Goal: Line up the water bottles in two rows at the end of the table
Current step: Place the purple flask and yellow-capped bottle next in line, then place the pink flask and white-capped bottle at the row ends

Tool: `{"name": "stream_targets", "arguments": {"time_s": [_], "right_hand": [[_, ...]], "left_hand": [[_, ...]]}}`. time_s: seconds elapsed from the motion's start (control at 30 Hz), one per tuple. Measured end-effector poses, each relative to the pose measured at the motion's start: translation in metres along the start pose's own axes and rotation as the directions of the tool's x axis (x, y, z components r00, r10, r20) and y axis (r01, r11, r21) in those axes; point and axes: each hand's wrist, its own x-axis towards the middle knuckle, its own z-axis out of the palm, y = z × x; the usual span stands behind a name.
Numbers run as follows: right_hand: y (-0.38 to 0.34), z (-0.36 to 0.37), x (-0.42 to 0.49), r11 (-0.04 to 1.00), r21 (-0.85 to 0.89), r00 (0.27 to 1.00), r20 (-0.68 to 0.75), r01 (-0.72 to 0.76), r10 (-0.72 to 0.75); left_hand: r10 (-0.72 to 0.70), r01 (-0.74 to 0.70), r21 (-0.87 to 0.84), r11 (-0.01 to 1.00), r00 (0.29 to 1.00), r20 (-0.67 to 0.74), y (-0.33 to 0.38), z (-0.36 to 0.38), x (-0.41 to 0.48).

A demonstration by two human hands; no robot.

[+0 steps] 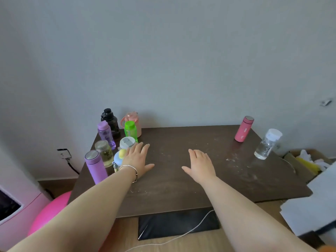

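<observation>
Several bottles stand in two rows at the left end of the dark brown table [181,179]: a purple flask [96,167], a glass jar [105,153], a translucent purple bottle [106,134], a black bottle [110,120], a pink handled bottle [133,122], a green bottle [130,130], a white-lidded cup [127,142] and a small blue bottle with a yellow top [119,158]. At the right end stand a pink flask [244,129] and a clear bottle with a white cap [268,144]. My left hand [139,160] lies flat and open beside the blue bottle. My right hand [201,165] rests flat and open at mid-table.
A grey wall runs behind the table. A cardboard box [307,160] with yellow and white items and a stack of white sheets [312,204] sit to the right. A pink ball [49,213] lies on the floor at left, a black mat [178,224] with a white cord below the table.
</observation>
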Motion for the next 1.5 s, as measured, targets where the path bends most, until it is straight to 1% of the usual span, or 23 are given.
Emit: {"name": "stream_targets", "arguments": {"time_s": [0.13, 0.27, 0.43, 0.53, 0.8, 0.97, 1.17, 1.33, 1.5], "right_hand": [[0.075, -0.026, -0.025, 0.993, -0.021, 0.993, -0.023, -0.117, 0.117], [0.139, -0.043, -0.05, 0.976, -0.06, 0.978, -0.014, -0.207, 0.207], [0.194, -0.047, -0.071, 0.949, -0.086, 0.953, -0.001, -0.302, 0.303], [0.216, -0.043, -0.074, 0.933, -0.107, 0.938, 0.014, -0.343, 0.346], [0.256, -0.033, -0.049, 0.879, -0.147, 0.888, 0.014, -0.453, 0.46], [0.274, -0.033, -0.02, 0.836, -0.172, 0.849, -0.01, -0.522, 0.528], [0.297, -0.028, 0.003, 0.791, -0.171, 0.803, -0.006, -0.588, 0.596], [0.33, -0.028, 0.026, 0.769, -0.222, 0.795, -0.05, -0.599, 0.605], [0.374, -0.023, 0.059, 0.769, -0.235, 0.802, -0.1, -0.594, 0.588]], "left_hand": [[0.078, -0.078, -0.042, 0.996, 0.997, -0.011, 0.086, 0.004, 0.013], [0.155, -0.154, -0.077, 0.985, 0.988, 0.01, 0.16, 0.011, 0.023], [0.273, -0.272, -0.015, 0.962, 0.96, 0.069, 0.227, 0.023, 0.039], [0.31, -0.313, 0.023, 0.949, 0.947, 0.087, 0.254, 0.03, 0.057], [0.41, -0.423, 0.077, 0.903, 0.901, 0.141, 0.296, 0.053, 0.127], [0.433, -0.449, 0.105, 0.887, 0.889, 0.146, 0.303, 0.057, 0.179], [0.461, -0.481, 0.122, 0.868, 0.873, 0.16, 0.314, 0.063, 0.228], [0.504, -0.522, 0.128, 0.843, 0.85, 0.151, 0.335, 0.071, 0.261], [0.499, -0.52, 0.136, 0.843, 0.851, 0.162, 0.362, 0.083, 0.299]]}}
